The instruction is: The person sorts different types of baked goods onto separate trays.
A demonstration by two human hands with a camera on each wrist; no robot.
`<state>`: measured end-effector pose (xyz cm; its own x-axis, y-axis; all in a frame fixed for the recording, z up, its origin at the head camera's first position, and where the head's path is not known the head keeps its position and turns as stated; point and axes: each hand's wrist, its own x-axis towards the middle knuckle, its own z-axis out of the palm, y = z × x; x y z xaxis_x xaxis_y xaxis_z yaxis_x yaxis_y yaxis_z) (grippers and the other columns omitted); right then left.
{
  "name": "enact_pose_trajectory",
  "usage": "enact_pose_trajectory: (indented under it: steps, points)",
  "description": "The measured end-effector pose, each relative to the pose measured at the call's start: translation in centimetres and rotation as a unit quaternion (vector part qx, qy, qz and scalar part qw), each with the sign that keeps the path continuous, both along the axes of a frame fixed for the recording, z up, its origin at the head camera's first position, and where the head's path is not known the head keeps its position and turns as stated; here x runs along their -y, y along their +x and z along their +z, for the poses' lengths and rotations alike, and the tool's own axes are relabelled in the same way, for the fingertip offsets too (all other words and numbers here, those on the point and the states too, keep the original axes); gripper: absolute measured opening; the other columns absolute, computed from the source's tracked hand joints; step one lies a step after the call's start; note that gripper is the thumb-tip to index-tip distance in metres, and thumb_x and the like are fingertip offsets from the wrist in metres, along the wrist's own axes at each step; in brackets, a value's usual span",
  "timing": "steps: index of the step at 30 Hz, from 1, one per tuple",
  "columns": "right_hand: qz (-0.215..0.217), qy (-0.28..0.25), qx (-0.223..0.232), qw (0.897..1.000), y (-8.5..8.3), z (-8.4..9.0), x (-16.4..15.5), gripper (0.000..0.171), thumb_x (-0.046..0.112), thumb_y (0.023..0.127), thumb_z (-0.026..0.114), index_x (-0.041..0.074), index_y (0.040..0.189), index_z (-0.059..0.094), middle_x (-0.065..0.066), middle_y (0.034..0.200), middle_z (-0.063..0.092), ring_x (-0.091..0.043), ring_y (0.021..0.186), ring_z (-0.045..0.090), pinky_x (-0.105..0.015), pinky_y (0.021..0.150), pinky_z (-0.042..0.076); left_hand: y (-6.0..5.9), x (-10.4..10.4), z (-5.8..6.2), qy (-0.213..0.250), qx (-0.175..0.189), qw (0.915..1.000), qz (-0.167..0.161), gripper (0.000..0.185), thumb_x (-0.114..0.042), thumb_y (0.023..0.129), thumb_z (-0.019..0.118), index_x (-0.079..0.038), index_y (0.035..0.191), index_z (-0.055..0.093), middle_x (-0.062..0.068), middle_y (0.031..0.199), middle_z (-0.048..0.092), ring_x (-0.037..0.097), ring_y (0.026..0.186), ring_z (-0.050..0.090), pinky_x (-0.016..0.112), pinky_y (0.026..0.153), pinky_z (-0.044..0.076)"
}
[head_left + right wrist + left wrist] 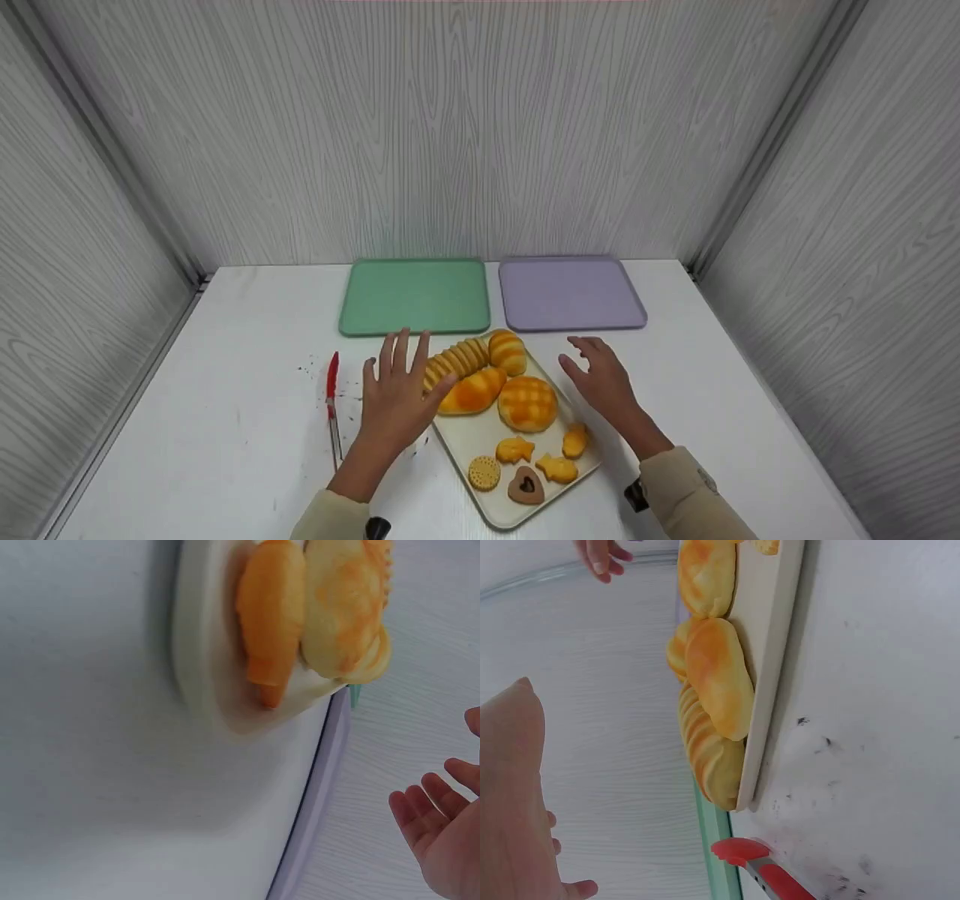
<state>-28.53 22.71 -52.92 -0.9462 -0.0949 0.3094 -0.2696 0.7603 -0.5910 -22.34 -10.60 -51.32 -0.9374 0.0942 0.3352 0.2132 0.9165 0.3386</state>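
Observation:
My left hand [399, 397] hovers with spread fingers over the left edge of a cream tray [469, 442], holding nothing. To the tray's right, my right hand [604, 379] hangs in the air, fingers loosely bent and empty. At the tray's far end lie a ridged loaf [461, 358], a striped bun [508, 352], an oval bread [474, 391] and a round checkered bun [527, 404]. Nearer are a round cracker [484, 473], a heart-shaped cookie [526, 486] and several small golden pieces [514, 450]. The left hand partly hides the loaf and oval bread in the head view.
A green tray [415, 296] and a purple tray [571, 292] sit side by side at the table's back. Red-tipped tongs [331, 397] lie left of the left hand, near dark specks. Grey wood-grain panels [450, 135] wall the table in.

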Motion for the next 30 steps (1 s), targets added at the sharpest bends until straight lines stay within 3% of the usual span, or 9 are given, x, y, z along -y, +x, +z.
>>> enact_pose_trajectory:
  steps: [5, 15, 22, 30]
  points:
    - [0.024, -0.045, 0.055, 0.997, 0.6, -1.6, -0.8, 0.041, 0.031, 0.099, 0.065, 0.009, 0.134, 0.063, -0.013, 0.128, 0.062, -0.023, 0.105, 0.061, -0.043, 0.088, 0.053, 1.4, 0.8, -0.9, 0.019, 0.026, 0.9993, 0.021, 0.083, -0.065, 0.097, 0.048, -0.023, 0.163, 0.019, 0.011, 0.168, 0.015, 0.035, 0.152, 0.017, 0.064, 0.116, 0.024]
    - [0.057, -0.068, 0.094, 0.992, 1.4, -3.7, -1.5, 0.038, 0.023, 0.098, 0.066, 0.003, 0.13, 0.066, -0.013, 0.116, 0.066, -0.02, 0.098, 0.062, -0.042, 0.087, 0.054, 3.7, 2.7, -2.5, 0.04, 0.086, 0.9924, 0.078, 0.09, -0.068, 0.095, 0.05, -0.02, 0.163, 0.017, 0.016, 0.165, 0.018, 0.037, 0.147, 0.024, 0.066, 0.115, 0.026]
    - [0.053, -0.081, 0.121, 0.988, 1.6, -4.7, -1.7, 0.033, 0.014, 0.097, 0.066, 0.003, 0.128, 0.068, -0.007, 0.108, 0.067, -0.022, 0.098, 0.063, -0.041, 0.088, 0.055, 4.7, 4.2, -3.8, 0.1, 0.147, 0.9769, 0.118, 0.098, -0.067, 0.094, 0.052, -0.01, 0.163, 0.013, 0.023, 0.164, 0.017, 0.043, 0.147, 0.022, 0.066, 0.117, 0.023]
    - [0.02, -0.12, 0.169, 0.978, 1.4, -5.0, -1.2, 0.027, 0.01, 0.097, 0.065, 0.001, 0.122, 0.071, -0.009, 0.107, 0.069, -0.021, 0.098, 0.062, -0.039, 0.087, 0.053, 5.6, 5.3, -4.9, 0.161, 0.185, 0.9505, 0.19, 0.098, -0.05, 0.092, 0.068, -0.003, 0.16, 0.015, 0.027, 0.162, 0.014, 0.046, 0.143, 0.021, 0.067, 0.115, 0.026]
